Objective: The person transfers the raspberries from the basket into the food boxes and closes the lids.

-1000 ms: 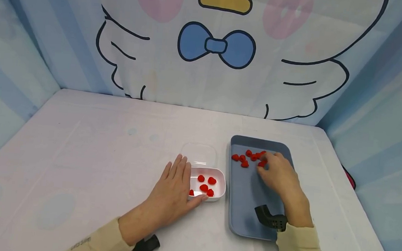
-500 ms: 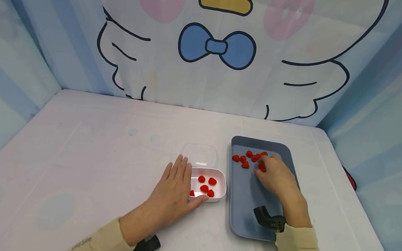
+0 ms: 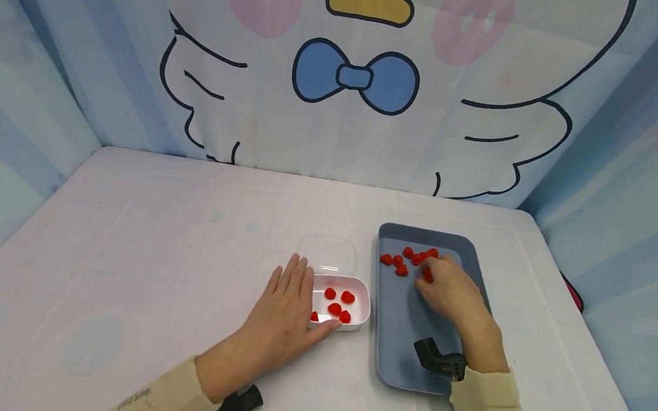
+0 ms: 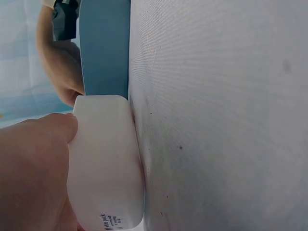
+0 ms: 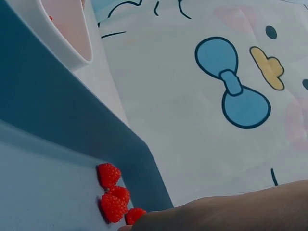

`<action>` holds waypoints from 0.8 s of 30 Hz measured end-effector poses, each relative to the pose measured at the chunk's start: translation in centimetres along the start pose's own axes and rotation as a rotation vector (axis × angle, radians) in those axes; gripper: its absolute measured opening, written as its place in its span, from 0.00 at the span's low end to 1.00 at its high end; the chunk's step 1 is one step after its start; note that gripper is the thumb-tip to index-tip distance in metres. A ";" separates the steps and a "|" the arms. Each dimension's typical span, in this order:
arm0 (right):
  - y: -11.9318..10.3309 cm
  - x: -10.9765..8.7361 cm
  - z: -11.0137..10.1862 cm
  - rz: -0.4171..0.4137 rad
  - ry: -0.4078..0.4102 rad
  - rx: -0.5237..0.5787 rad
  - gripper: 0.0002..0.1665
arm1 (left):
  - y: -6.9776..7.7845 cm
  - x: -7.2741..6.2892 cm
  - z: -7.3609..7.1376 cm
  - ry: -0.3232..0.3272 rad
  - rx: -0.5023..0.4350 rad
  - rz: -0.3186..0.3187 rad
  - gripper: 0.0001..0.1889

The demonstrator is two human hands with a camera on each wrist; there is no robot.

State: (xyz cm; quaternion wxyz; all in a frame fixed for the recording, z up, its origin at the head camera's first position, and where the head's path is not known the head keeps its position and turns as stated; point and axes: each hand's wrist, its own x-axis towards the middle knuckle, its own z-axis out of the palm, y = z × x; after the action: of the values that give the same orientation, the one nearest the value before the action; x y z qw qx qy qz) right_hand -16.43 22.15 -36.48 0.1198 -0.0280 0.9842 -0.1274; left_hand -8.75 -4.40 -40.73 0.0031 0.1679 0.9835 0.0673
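Note:
My left hand [image 3: 277,323] lies with its fingers straight along the left side of a white plastic box [image 3: 358,309], its thumb against the near wall. Several red raspberries [image 3: 334,308] lie inside the box; the hand hides part of it. In the left wrist view the thumb touches the upper edge of the box [image 4: 103,154]. Over a blue-grey tray [image 3: 402,344], my right hand [image 3: 454,294] pinches a raspberry [image 3: 428,275] between thumb and fingers. More raspberries [image 3: 401,270] are grouped at the tray's far end, and some show in the right wrist view [image 5: 114,207].
A clear plastic lid [image 3: 325,253] lies on the white tablecloth just behind the box. The tray stands close to the box's right side. A printed curtain [image 3: 345,136] hangs behind the table, with blue-striped cloth at both sides.
My right hand has drawn slightly back towards me and left, with a raspberry now between thumb and fingers. The left hand and the box stay put.

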 end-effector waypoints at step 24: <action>0.0 -0.1 0.1 -0.079 0.053 0.081 0.12 | 0.0 0.0 0.2 0.030 -0.026 0.005 0.50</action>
State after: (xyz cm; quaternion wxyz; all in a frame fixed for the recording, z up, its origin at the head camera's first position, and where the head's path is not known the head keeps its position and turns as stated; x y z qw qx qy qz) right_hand -16.33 22.13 -36.53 0.0898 -0.0584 0.9792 -0.1725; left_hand -8.72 -4.40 -40.88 -0.0097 0.1694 0.9820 0.0828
